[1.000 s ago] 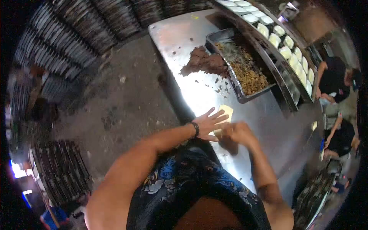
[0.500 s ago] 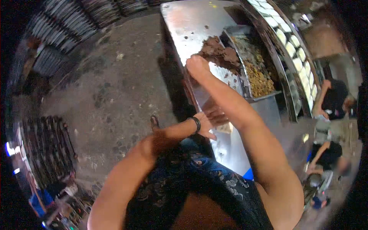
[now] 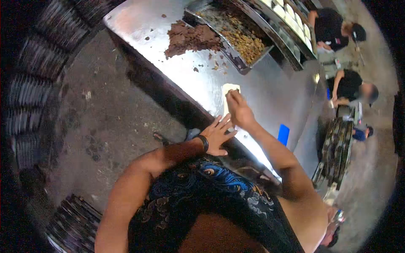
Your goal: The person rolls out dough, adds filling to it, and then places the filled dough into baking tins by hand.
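Likely soft, light and easily torn, the pale dough [image 3: 225,96] suits edge holds; left hand [image 3: 217,135] fingers spread wide; right hand [image 3: 240,111] fingers bunched, contents unclear.

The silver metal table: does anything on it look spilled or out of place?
Dark crumbs lie scattered on the table, near the lumpy brown heap and outside the grey metal tray, so they look spilled.

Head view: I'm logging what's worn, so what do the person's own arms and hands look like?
The arms have no sleeves; the black top is blue-and-grey patterned. The left hand has no glove, but a dark band at its wrist. The right hand is blurred but shows no glove or band.
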The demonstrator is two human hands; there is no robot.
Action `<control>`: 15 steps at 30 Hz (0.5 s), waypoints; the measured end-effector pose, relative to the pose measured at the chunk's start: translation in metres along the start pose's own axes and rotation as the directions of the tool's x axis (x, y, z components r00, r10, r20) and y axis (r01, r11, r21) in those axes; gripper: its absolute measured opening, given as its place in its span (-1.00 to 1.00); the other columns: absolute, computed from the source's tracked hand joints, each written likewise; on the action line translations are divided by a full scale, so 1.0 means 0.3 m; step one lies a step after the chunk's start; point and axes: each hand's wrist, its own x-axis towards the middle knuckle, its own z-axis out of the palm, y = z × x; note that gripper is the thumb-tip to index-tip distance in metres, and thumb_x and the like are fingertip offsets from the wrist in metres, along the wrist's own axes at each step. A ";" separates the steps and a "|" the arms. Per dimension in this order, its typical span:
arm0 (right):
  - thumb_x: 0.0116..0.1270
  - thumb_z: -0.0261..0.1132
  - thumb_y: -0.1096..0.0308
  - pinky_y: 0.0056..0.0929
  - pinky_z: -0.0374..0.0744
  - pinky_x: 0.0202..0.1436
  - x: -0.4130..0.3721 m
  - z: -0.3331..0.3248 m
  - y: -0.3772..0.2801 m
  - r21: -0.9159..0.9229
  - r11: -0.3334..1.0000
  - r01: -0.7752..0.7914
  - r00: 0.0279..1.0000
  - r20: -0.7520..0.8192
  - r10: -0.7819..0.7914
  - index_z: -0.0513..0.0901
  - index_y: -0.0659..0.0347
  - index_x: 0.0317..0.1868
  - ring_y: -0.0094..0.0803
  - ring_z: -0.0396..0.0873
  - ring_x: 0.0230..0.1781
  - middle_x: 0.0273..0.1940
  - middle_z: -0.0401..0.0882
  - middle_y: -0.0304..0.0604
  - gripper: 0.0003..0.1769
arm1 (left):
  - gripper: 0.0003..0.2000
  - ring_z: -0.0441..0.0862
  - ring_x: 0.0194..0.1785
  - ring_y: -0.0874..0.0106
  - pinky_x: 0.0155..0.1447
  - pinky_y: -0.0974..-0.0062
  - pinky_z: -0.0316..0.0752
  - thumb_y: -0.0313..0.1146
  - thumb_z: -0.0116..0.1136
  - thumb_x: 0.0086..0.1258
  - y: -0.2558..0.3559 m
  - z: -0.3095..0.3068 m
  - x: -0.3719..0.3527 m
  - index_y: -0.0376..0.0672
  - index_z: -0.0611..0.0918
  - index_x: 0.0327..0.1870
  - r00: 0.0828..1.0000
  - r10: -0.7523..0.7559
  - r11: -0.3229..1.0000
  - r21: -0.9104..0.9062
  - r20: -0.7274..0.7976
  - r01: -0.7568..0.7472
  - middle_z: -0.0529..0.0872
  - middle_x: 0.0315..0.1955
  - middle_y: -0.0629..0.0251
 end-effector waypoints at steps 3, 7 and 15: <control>0.09 0.28 0.36 -0.13 0.60 -0.09 0.114 -0.053 0.072 -0.007 0.986 -0.168 0.855 0.496 0.149 0.68 0.25 -0.19 0.02 0.63 -0.11 -0.04 0.60 0.15 -0.74 | -0.43 0.10 0.41 0.01 0.41 -0.03 0.05 -0.04 0.22 0.16 -0.057 0.012 -0.025 -0.12 0.52 0.18 0.989 0.006 0.969 -0.242 -0.145 -0.041 0.29 0.27 -0.08; 0.12 0.19 0.26 -0.15 0.53 0.00 0.365 -0.072 0.089 0.202 0.979 -0.039 0.995 -0.081 0.056 0.68 0.15 -0.08 0.00 0.55 -0.04 -0.09 0.62 0.02 -0.65 | -0.76 0.56 0.07 0.12 0.16 0.24 0.43 -0.36 0.16 0.22 -0.171 -0.118 -0.037 -0.26 0.63 -0.13 0.791 -0.240 0.956 -0.276 -0.562 0.094 0.68 -0.11 0.07; 0.43 0.08 0.13 -0.17 0.22 0.41 0.351 0.054 0.179 0.596 0.792 -0.133 0.990 0.041 0.135 0.33 0.15 0.34 -0.01 0.20 0.37 0.36 0.21 0.08 -0.46 | -0.81 0.55 -0.03 0.13 0.08 0.27 0.46 -0.40 0.15 0.23 -0.353 -0.216 0.094 -0.22 0.62 -0.15 0.449 -0.502 0.788 -0.176 -0.739 0.591 0.58 -0.16 0.07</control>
